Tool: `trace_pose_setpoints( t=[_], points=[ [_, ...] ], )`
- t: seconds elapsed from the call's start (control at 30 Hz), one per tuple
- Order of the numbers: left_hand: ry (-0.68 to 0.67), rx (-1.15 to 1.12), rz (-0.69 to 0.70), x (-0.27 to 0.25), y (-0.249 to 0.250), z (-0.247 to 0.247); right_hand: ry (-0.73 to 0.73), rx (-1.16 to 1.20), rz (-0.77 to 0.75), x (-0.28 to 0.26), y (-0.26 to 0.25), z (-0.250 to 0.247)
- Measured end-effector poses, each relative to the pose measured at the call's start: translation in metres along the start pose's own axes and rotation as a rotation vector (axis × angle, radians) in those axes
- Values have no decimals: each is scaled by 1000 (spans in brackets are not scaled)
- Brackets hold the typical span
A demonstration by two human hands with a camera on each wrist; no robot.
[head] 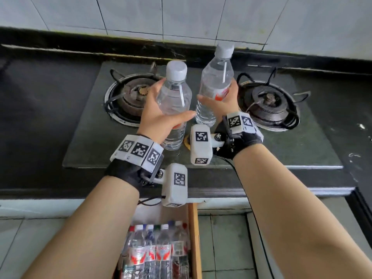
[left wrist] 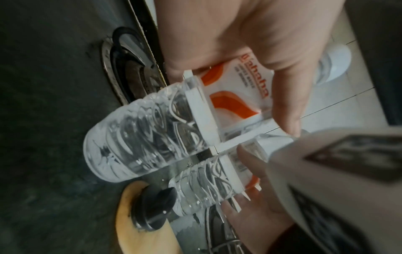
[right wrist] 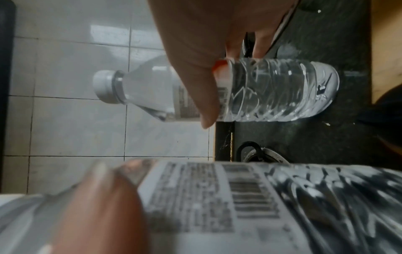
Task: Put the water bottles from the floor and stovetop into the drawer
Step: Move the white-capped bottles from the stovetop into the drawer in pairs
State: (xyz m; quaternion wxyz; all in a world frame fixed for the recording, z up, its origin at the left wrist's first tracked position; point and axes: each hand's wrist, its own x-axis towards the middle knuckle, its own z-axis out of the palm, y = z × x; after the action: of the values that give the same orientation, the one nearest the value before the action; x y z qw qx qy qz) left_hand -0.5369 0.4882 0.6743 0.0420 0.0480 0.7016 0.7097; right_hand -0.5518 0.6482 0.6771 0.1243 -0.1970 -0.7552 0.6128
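Note:
I hold one clear water bottle in each hand over the stovetop (head: 251, 150). My left hand (head: 171, 101) grips the left bottle (head: 175, 97) round its middle; it has a white cap and leans towards me. My right hand (head: 218, 93) grips the right bottle (head: 216, 77) at its orange label. In the left wrist view the left bottle (left wrist: 141, 134) lies above the right bottle (left wrist: 204, 185). In the right wrist view the right bottle (right wrist: 272, 91) is sharp and the left bottle (right wrist: 217, 206) is blurred and close. The drawer (head: 194, 238) stands open below.
Several labelled bottles (head: 159, 250) lie packed in the drawer. Two burners flank the hands, a left one (head: 130, 95) and a right one (head: 267, 103). A black knob (left wrist: 156, 209) sits on a yellow disc under the bottles. A tiled wall (head: 181, 17) rises behind the counter.

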Motion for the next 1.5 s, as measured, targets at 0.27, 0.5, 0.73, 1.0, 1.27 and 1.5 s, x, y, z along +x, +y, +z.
trace_pose_setpoints(
  t=[0.27, 0.5, 0.73, 1.0, 1.27, 1.5],
  points=[
    [-23, 6, 138, -22, -1, -5, 93, -46, -109, -21, 10, 0],
    [-4, -174, 89, -83, 9, -38, 132, 37, -269, -115, 6, -7],
    [-223, -340, 103, -160, 17, -69, 32, 269, -338, -215, -7, -14],
    [-87, -221, -274, -230, -102, -92, -118, 145, 21, -290, 116, 3],
    [40, 102, -618, -264, -268, -90, -187, -108, 421, -321, 301, 33],
    [26, 535, -542, -259, -345, -80, -246, -276, 619, -318, 379, 45]
  ],
)
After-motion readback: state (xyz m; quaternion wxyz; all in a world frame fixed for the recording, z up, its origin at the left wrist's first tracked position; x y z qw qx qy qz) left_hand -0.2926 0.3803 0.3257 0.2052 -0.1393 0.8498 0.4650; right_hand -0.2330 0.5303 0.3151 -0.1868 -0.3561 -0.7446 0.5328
